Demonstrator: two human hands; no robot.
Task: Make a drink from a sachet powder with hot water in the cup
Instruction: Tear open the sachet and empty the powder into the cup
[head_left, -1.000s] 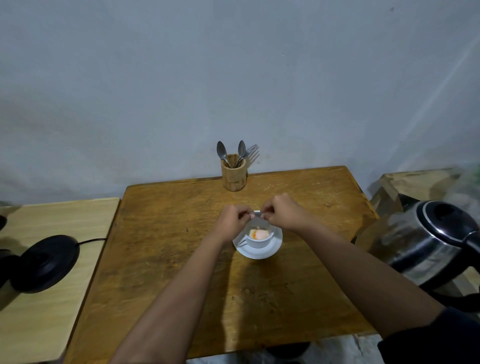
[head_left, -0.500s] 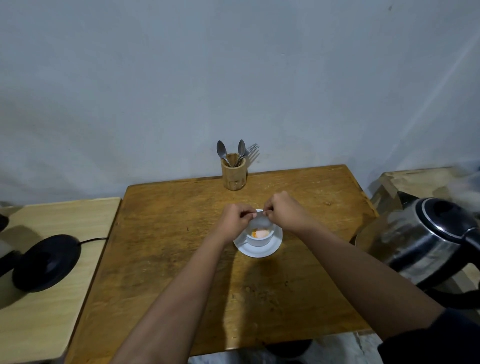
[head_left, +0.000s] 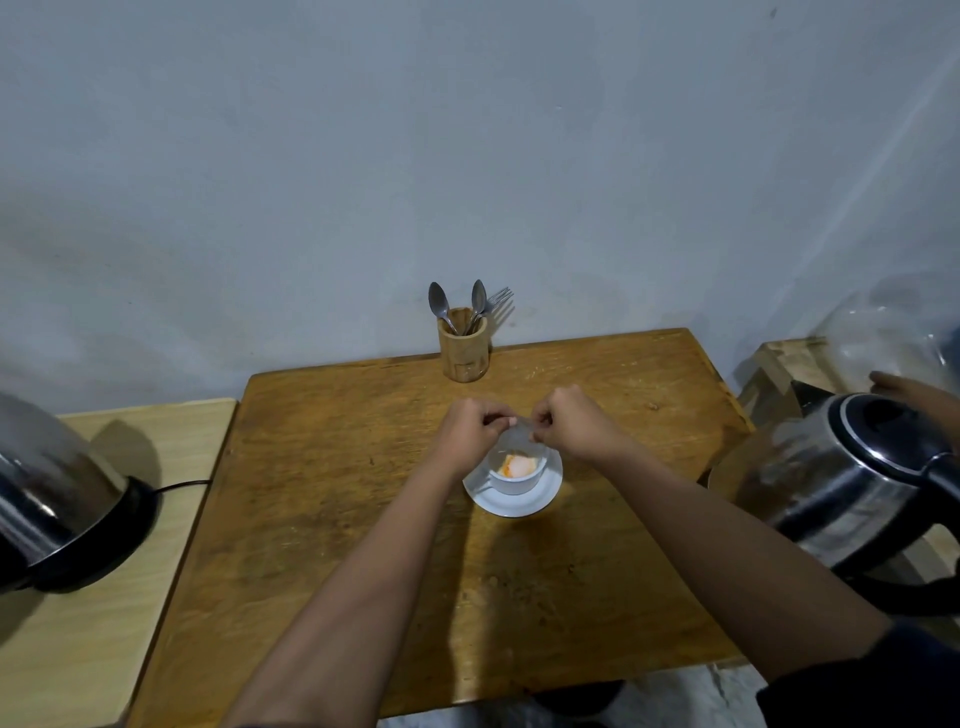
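Observation:
A white cup (head_left: 519, 484) stands on a white saucer (head_left: 511, 505) in the middle of the wooden table (head_left: 322, 467). Orange and white powder (head_left: 515, 465) lies in the cup. Just above the cup's far rim, my left hand (head_left: 470, 431) and my right hand (head_left: 569, 423) pinch a small clear sachet (head_left: 519, 434) between them, one at each end. A steel electric kettle (head_left: 852, 478) with a black handle sits off the table's right edge, its lid open.
A wooden holder (head_left: 464, 347) with two spoons and a fork stands at the table's far edge by the wall. On the pale side table (head_left: 104, 649) at left, a black kettle base (head_left: 104, 540) carries a blurred steel body (head_left: 47, 483). Another hand (head_left: 914, 395) shows by the right kettle.
Both hands stay over the cup with the sachet. A blurred steel body now shows over the left base, and a hand has appeared at the right edge by the kettle.

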